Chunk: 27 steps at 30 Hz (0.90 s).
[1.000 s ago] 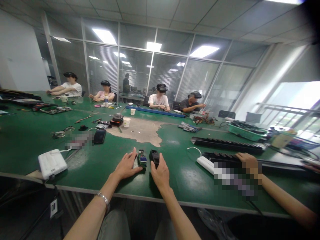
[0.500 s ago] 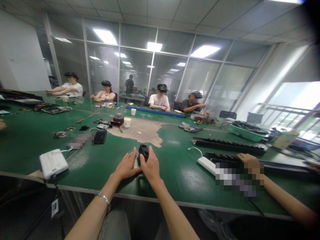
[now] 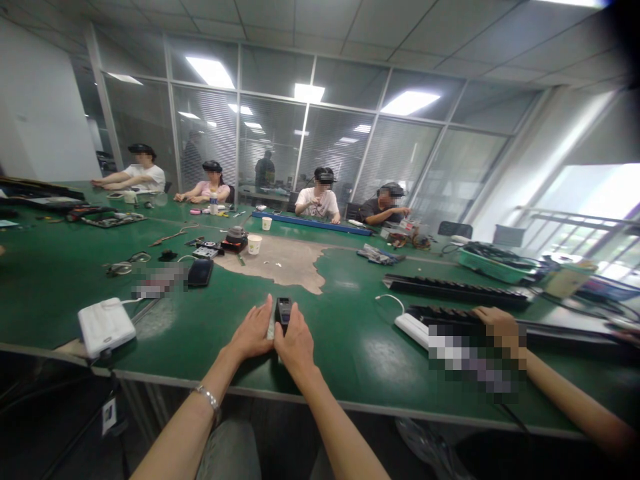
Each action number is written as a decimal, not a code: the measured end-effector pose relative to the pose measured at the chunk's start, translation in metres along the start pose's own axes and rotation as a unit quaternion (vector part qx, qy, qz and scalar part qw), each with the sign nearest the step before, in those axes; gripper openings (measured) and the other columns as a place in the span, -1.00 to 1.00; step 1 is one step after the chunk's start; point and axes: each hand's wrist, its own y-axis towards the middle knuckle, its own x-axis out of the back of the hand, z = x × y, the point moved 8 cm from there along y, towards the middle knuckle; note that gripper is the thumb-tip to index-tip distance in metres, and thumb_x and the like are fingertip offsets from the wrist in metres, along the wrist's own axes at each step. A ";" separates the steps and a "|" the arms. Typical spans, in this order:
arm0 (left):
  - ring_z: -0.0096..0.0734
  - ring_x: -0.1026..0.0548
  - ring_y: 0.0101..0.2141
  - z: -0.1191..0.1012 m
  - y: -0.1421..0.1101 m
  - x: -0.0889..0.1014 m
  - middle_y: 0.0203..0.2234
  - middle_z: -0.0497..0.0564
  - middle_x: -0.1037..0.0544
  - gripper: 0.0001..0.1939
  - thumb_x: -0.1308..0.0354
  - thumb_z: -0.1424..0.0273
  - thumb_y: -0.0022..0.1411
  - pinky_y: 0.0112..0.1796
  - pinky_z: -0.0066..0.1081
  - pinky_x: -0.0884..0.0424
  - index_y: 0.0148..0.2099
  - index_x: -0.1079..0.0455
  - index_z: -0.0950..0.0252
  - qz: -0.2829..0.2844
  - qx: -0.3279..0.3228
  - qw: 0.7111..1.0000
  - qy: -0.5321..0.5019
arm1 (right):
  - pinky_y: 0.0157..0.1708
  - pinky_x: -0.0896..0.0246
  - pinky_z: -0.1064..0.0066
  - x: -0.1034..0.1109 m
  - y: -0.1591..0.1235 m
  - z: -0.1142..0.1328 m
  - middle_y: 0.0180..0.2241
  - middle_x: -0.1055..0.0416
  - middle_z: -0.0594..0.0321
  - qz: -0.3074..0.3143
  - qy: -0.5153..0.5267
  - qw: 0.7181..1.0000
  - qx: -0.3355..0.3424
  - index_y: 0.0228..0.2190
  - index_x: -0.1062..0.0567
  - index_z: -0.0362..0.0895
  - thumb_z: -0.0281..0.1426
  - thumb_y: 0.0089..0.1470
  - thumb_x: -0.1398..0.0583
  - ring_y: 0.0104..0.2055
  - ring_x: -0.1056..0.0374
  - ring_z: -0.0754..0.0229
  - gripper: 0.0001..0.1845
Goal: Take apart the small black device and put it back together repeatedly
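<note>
A small black box-shaped device [image 3: 283, 308] stands on the green table in front of me, with openings in its top. My right hand [image 3: 295, 340] is closed around its near and right sides, and its fingers hide the lower part. Just left of the device rests my left hand [image 3: 253, 332], fingers stretched forward and thumb pointing toward the right hand. A narrow pale patch shows beside the left index finger; I cannot tell whether it is an object or the tabletop. The two thumbs come close together at the device's near side.
On the left are a white box [image 3: 107, 327] and a black phone [image 3: 201, 273]. A paper cup [image 3: 255, 245] stands beyond the hands. At right, another person's hand [image 3: 503, 327] rests by long black strips [image 3: 455, 291] and a white power strip [image 3: 413, 331]. Several people sit across the table.
The black device has shifted slightly toward me and turned more upright in view. My right hand has moved a little left, closer to my left hand.
</note>
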 end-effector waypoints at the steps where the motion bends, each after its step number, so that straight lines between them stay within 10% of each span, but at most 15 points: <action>1: -0.11 -0.01 0.29 0.000 0.000 0.000 0.33 0.26 0.06 0.02 -0.07 0.27 0.12 0.24 -0.07 0.11 0.37 0.58 0.37 -0.001 0.001 1.000 0.000 | 0.02 -0.21 0.22 0.000 -0.001 0.000 0.10 -0.26 -0.21 0.002 -0.003 1.000 0.002 0.21 -0.12 -0.41 -0.37 0.09 -0.12 0.09 -0.29 -0.07 -0.29; 19: 0.01 -0.04 0.27 0.005 0.003 -0.003 0.33 0.28 0.10 0.15 -0.13 -0.10 0.08 0.22 -0.03 0.05 0.39 0.47 0.35 -0.010 0.003 1.000 -0.001 | 0.00 -0.23 0.20 0.038 0.023 0.001 0.07 -0.32 -0.19 -0.059 0.067 0.996 -0.016 0.24 -0.05 -0.38 -0.25 0.14 -0.11 0.04 -0.35 -0.08 -0.25; 27: 0.00 -0.07 0.26 0.005 0.003 0.000 0.33 0.26 0.08 0.07 -0.07 -0.14 0.12 0.21 -0.10 0.04 0.39 0.35 0.35 -0.007 0.028 1.000 0.009 | 0.05 -0.18 0.17 0.056 0.024 -0.046 0.11 -0.27 -0.20 -0.109 0.050 0.992 -0.047 0.22 -0.10 -0.38 -0.23 0.10 -0.11 0.11 -0.28 -0.08 -0.24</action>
